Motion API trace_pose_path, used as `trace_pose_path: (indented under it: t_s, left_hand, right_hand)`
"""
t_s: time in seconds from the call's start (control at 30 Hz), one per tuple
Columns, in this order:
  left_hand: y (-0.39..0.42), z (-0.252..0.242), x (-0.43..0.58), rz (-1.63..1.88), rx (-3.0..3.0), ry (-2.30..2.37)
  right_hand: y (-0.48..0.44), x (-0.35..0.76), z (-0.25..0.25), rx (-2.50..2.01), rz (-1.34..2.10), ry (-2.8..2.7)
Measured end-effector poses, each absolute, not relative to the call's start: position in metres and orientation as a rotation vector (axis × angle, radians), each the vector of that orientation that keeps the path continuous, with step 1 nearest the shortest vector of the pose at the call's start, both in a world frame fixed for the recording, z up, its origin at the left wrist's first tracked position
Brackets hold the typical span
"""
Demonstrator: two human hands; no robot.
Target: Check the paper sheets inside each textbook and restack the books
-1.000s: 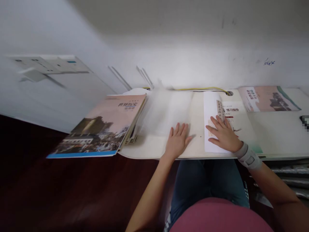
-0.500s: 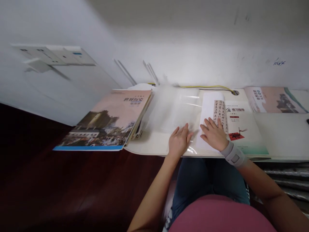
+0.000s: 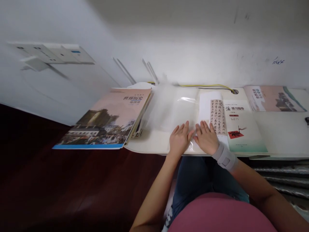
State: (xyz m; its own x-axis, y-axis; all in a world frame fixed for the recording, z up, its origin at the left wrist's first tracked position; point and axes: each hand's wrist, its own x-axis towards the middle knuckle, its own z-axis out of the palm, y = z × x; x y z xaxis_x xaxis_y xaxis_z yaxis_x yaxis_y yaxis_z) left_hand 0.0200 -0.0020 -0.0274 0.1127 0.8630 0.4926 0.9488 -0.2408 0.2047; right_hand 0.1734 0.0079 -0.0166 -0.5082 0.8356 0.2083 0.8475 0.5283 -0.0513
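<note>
My left hand (image 3: 179, 139) lies flat with fingers stretched out on a clear plastic book cover (image 3: 175, 108) spread over the white desk (image 3: 149, 145). Right beside it, my right hand (image 3: 205, 137), with a grey band on the wrist, presses flat on the cover's edge and the white inner flap of a green-and-white calligraphy workbook (image 3: 238, 124). The two hands almost touch. Neither hand grips anything.
A stack of history textbooks (image 3: 106, 120) overhangs the desk's left end. Another textbook (image 3: 272, 98) lies at the back right. A yellow cable (image 3: 205, 86) runs along the wall. Wall sockets (image 3: 53, 53) sit at upper left. Dark floor lies below.
My right hand has slid left across the workbook toward my left hand, and the workbook has moved left with it. The left hand stayed nearly in place.
</note>
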Motion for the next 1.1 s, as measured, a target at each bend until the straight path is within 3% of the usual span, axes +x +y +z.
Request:
trace_pose_path:
  t_s: [0.33, 0.6, 0.7, 0.9, 1.1]
  left_hand:
    - [-0.004, -0.018, 0.025, -0.744, -2.232, -1.954]
    - [-0.023, -0.008, 0.036, -0.351, -2.478, -1.95]
    - [-0.026, -0.01, 0.038, -0.337, -2.483, -1.907]
    - [-0.025, -0.013, 0.035, -0.382, -2.51, -1.84]
    - [-0.026, -0.013, 0.03, -0.446, -2.549, -1.806]
  right_hand:
    - [-0.011, 0.162, -0.021, -1.329, 0.297, -2.463]
    - [-0.005, 0.19, -0.016, -1.062, 0.691, -2.341]
    - [0.03, 0.207, 0.01, -0.97, 0.568, -2.575]
    - [0.122, 0.205, 0.033, -1.264, -0.008, -2.872]
    - [0.144, 0.197, 0.014, -1.472, -0.032, -2.887]
